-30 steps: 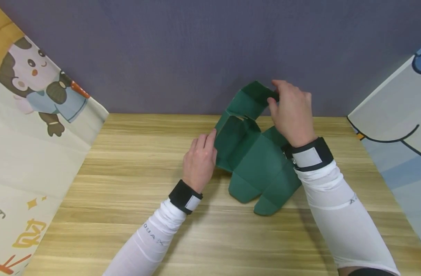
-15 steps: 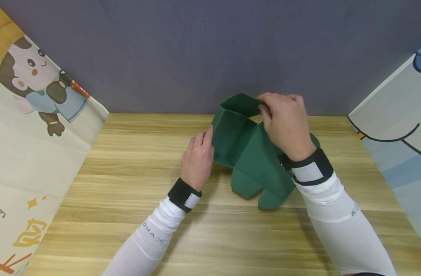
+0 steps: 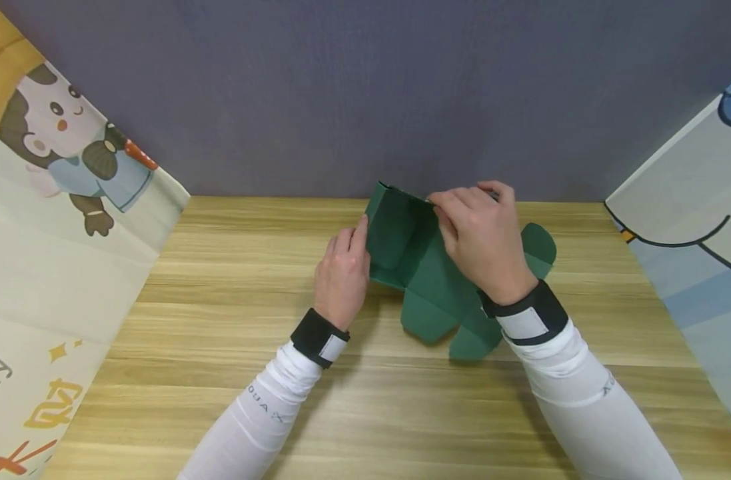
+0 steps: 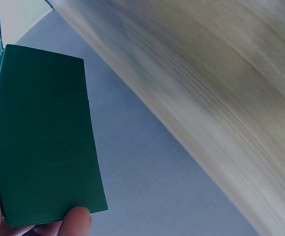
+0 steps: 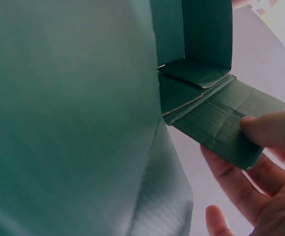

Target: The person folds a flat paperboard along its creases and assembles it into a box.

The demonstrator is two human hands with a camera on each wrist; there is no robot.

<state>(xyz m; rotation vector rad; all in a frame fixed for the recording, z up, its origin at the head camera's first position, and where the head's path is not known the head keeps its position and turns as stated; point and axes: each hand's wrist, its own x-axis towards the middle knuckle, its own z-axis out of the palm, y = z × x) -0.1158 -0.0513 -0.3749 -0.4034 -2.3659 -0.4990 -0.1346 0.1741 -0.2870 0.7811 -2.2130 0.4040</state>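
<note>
A partly folded green cardboard box (image 3: 395,233) stands open toward me on the table, near the back wall. My left hand (image 3: 343,277) holds its left wall; in the left wrist view, fingertips (image 4: 76,220) wrap the lower end of a narrow green side panel (image 4: 46,132). My right hand (image 3: 484,237) pinches a flap at the top of the box. In the right wrist view that flap (image 5: 221,115) is creased and lies between thumb and fingers, beside smaller inner flaps (image 5: 194,71). Unfolded flaps (image 3: 428,317) spread to the front and right, partly under the right hand.
The wooden table (image 3: 233,267) meets a dark grey-blue wall (image 3: 311,100) at the back. A cartoon-printed panel (image 3: 53,267) borders the left side, and another printed panel (image 3: 671,200) borders the right.
My right hand has moved down and left, bringing the top flap over toward the box's upper edge. The left hand has stayed nearly in place on the left wall.
</note>
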